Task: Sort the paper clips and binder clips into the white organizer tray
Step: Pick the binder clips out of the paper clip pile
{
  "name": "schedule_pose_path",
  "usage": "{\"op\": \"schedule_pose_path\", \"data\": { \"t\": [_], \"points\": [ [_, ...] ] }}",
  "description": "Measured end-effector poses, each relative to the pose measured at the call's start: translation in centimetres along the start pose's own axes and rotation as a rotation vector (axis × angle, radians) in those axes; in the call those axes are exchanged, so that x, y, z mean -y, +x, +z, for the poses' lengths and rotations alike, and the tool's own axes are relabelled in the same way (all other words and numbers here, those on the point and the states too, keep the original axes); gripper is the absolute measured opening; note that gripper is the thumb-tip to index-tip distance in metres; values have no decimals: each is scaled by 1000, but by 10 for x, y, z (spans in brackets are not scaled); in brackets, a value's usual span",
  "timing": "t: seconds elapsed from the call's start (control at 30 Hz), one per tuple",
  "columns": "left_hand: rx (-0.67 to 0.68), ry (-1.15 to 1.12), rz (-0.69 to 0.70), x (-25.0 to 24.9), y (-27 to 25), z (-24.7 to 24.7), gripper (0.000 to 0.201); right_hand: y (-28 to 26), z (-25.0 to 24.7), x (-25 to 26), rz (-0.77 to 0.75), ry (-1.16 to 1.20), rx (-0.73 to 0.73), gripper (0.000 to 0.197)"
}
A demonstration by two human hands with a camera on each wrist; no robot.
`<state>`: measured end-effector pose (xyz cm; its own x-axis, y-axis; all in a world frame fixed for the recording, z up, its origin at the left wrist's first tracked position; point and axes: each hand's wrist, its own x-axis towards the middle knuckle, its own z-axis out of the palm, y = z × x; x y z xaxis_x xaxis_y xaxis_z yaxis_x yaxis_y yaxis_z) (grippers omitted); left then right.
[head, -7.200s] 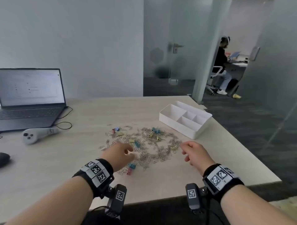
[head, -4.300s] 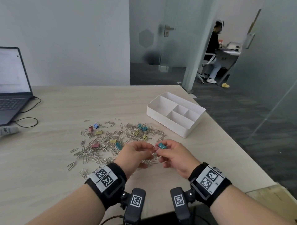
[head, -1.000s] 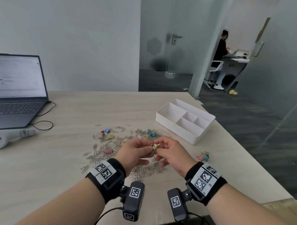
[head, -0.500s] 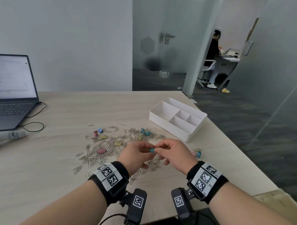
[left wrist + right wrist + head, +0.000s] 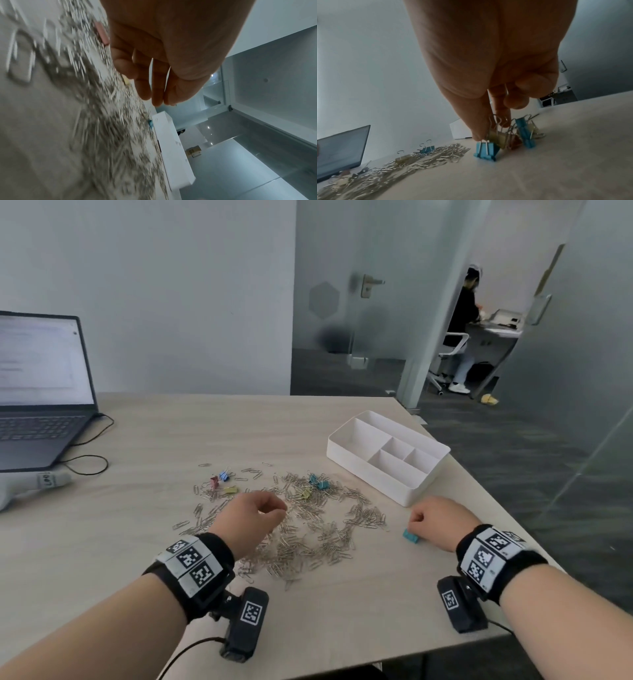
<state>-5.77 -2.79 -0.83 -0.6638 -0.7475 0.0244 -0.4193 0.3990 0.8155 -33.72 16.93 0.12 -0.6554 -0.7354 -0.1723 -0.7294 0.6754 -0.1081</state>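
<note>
A heap of silver paper clips covers the middle of the table, with a few coloured binder clips mixed in along its far side. The white organizer tray stands behind it to the right, its compartments bare. My left hand hovers over the heap with loosely bent fingers and holds nothing. My right hand is down at the table right of the heap. Its thumb and forefinger hold a blue binder clip by the wire handle, next to a small cluster of yellow, red and blue binder clips.
An open laptop sits at the far left, with a black cable and a white controller beside it. The table's right edge runs just past the tray. Beyond a glass door a person sits at a desk.
Half a second ago both hands held the blue binder clip over the heap. My right hand has carried it right, down to the cluster; my left hand has let go.
</note>
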Motion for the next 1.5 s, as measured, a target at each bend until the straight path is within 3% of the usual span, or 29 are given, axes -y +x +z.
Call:
{"op": "schedule_pose_path", "data": {
  "t": [0.13, 0.23, 0.37, 0.53, 0.7, 0.9, 1.1, 1.17, 1.33, 1.5],
  "points": [
    [-89, 144, -41, 18, 8, -34, 9, 7, -7, 15, -14, 49, -60, 16],
    [-122, 200, -90, 33, 16, -55, 10, 12, -7, 47, -118, 199, -118, 16],
    [-91, 314, -113, 45, 24, -67, 3, 13, -2, 111, -295, 309, -68, 11],
    [13, 435, -109, 48, 24, -65, 24, 27, 8, 188, -460, 228, -7, 15],
    [32, 482, -90, 55, 27, -64, 10, 44, 14, 233, -518, 64, 35, 30],
    [-87, 261, -107, 63, 29, -69, 8, 56, 22, 250, -500, -15, 50, 22],
    [-128, -217, -158, 58, 23, -64, 7, 56, 23, 241, -448, 71, 3, 21],
    [-107, -351, -171, 53, 20, -59, 8, 53, 24, 232, -419, 196, 1, 20],
    [-22, -616, -196, 36, 15, -42, 11, 28, 21, 209, -312, 761, 15, 6],
    [17, -726, -185, 14, 9, -16, 19, 2, 20, 179, -243, 1037, 35, 5]
  ]
}}
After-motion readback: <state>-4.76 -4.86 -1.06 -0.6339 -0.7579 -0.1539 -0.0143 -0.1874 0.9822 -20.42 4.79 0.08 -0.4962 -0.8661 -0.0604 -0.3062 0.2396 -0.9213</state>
